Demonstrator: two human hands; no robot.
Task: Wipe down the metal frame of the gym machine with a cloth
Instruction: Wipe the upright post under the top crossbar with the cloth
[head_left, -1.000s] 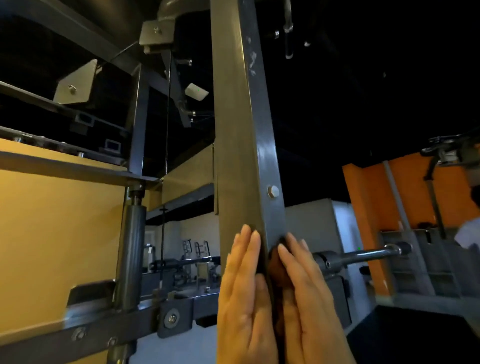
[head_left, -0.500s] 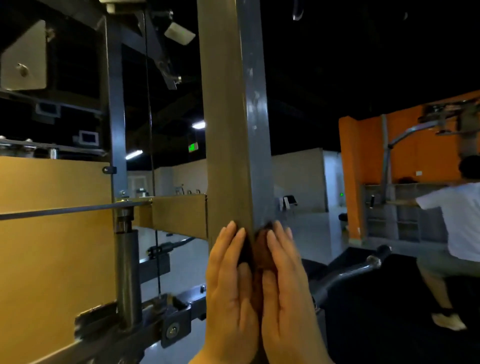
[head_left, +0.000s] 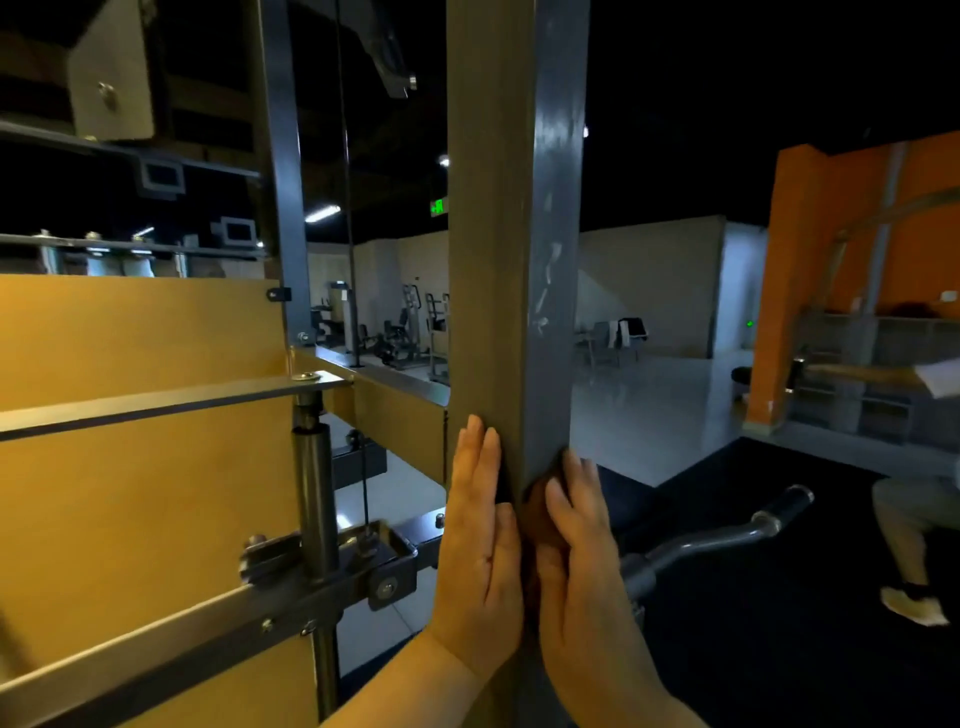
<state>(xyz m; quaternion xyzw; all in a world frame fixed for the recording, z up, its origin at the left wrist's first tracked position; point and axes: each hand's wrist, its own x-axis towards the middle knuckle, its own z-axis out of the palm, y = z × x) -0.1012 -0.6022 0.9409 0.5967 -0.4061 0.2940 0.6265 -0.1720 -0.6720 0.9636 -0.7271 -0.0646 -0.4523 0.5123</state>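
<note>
1. At the far left a yellow panel (head_left: 130, 467) fills the side of the machine, crossed by flat grey metal bars.
2. Just right of it a round steel rod (head_left: 314, 493) stands upright and passes down through a bolted bracket.
3. The left hand (head_left: 480, 545) lies flat against the left, brownish face of the post (head_left: 514, 234), fingers straight, close together and pointing up.
4. The post is a square upright of the machine's frame. It rises through the middle of the view and out of the top, and its right face is grey with pale scuffs.
5. A dark brown cloth (head_left: 540, 525) is folded round the post's near corner, squeezed between the two hands and showing in the gap between them.
6. The right hand (head_left: 582, 561) presses flat on the grey face, fingers straight and angled up.
7. Behind the right hand a grey handlebar (head_left: 727, 535) with a black grip slants up to the right.
8. Further right stands an orange wall (head_left: 831, 260).
9. At the right edge a person (head_left: 914, 519) is partly in view, one pale shoe on the dark floor.
</note>
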